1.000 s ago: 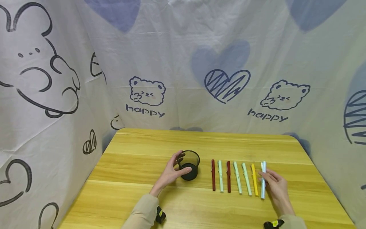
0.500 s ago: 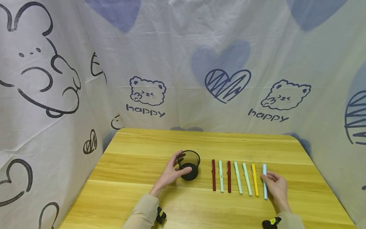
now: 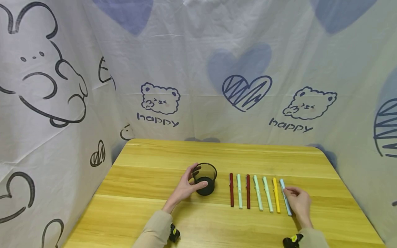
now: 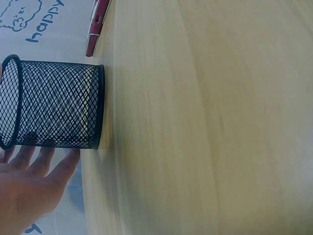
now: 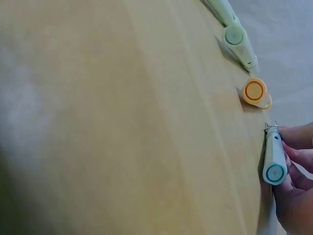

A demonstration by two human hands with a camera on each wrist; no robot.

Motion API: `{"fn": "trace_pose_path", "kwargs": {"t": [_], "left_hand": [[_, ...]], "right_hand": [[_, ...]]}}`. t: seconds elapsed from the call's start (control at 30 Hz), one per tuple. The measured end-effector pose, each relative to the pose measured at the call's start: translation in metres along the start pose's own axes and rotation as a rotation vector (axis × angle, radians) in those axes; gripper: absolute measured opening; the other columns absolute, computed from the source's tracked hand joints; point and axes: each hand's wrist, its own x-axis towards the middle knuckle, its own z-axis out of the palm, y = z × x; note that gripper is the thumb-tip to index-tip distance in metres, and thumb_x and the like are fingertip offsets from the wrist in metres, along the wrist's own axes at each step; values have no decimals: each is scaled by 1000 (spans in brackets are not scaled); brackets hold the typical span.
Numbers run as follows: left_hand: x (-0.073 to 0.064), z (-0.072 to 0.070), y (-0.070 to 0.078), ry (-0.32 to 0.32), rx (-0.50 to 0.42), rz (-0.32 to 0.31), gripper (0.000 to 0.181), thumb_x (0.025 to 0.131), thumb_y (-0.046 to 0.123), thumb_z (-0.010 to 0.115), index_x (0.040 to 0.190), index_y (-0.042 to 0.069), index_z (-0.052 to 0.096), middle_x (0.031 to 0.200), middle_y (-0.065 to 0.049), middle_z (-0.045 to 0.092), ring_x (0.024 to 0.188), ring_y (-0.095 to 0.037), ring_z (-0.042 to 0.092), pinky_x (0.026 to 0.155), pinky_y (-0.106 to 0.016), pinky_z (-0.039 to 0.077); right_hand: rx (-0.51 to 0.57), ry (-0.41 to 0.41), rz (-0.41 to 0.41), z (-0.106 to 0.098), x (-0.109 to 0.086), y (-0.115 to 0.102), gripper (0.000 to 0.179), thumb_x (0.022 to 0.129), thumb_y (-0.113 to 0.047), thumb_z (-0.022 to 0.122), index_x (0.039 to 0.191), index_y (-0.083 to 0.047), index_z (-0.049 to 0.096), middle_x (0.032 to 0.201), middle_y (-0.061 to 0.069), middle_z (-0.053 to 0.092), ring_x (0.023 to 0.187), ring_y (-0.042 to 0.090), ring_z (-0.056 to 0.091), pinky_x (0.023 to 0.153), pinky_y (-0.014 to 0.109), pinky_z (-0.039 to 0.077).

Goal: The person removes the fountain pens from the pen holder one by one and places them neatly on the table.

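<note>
My left hand [image 3: 186, 187] holds a black mesh pen cup [image 3: 205, 189] that stands upright on the table. Its thumb lies on the near side and the fingers reach round the far side; in the left wrist view the fingers touch the mesh [image 4: 58, 105]. At the right end of a row of pens, my right hand [image 3: 299, 204] pinches a light blue pen [image 3: 287, 205] between thumb and fingers, low over or on the tabletop. Its round end faces the camera in the right wrist view. Just left of it lies a yellow pen [image 3: 276, 196].
Left of the yellow pen lie pale green pens [image 3: 268, 194] and two dark red pens [image 3: 231, 189], roughly parallel and apart from one another. The wooden table [image 3: 130, 206] ends at a patterned white cloth [image 3: 195, 69] behind and at both sides.
The light blue pen first shifted slightly right, then its far end swung left, so it now lies slanted beside the yellow pen. The left hand and cup have stayed put.
</note>
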Motion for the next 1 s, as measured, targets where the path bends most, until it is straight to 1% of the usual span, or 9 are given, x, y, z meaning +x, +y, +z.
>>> {"fn": "trace_pose_path", "kwargs": {"t": [0.2, 0.43, 0.67, 0.83, 0.93, 1.0], "left_hand": [[0, -1, 1, 0, -2, -7, 85, 91, 21, 76, 159, 11, 26, 160, -12, 38, 150, -36, 34, 118, -62, 33], [0, -1, 1, 0, 0, -11, 86, 90, 21, 77, 159, 10, 26, 160, -12, 39, 150, -37, 34, 118, -62, 33], [0, -1, 1, 2, 5, -11, 85, 90, 22, 77, 159, 12, 27, 160, -13, 39, 149, -38, 34, 118, -63, 33], [0, -2, 0, 0, 9, -9, 85, 91, 22, 76, 159, 12, 27, 160, -13, 38, 150, -38, 34, 117, -63, 34], [0, -2, -1, -2, 16, 2, 84, 91, 23, 76, 159, 14, 27, 161, -13, 37, 150, -37, 33, 118, -63, 33], [-1, -3, -1, -4, 29, 7, 85, 92, 24, 75, 160, 16, 25, 162, -13, 35, 151, -38, 31, 118, -63, 33]], "right_hand": [[-8, 0, 14, 0, -1, -1, 24, 89, -14, 72, 103, 5, 74, 85, 14, 73, 61, -5, 50, 54, 16, 43], [-12, 8, -9, -1, 3, 0, 25, 89, -14, 72, 104, 6, 74, 89, 21, 72, 61, -4, 49, 54, 18, 42], [-20, 21, -20, -2, 3, -1, 24, 88, -13, 73, 103, 6, 75, 89, 22, 73, 59, -7, 48, 53, 17, 41], [-12, 22, -19, -2, 3, 0, 24, 88, -13, 73, 103, 7, 75, 90, 23, 73, 60, -6, 49, 53, 17, 41], [-2, 17, 0, -2, 2, 0, 25, 89, -15, 73, 104, 4, 75, 89, 18, 74, 61, -6, 50, 55, 17, 42], [19, 15, 23, -2, 2, 0, 27, 89, -18, 73, 107, 2, 74, 84, 7, 73, 63, -7, 50, 57, 16, 43]]}}
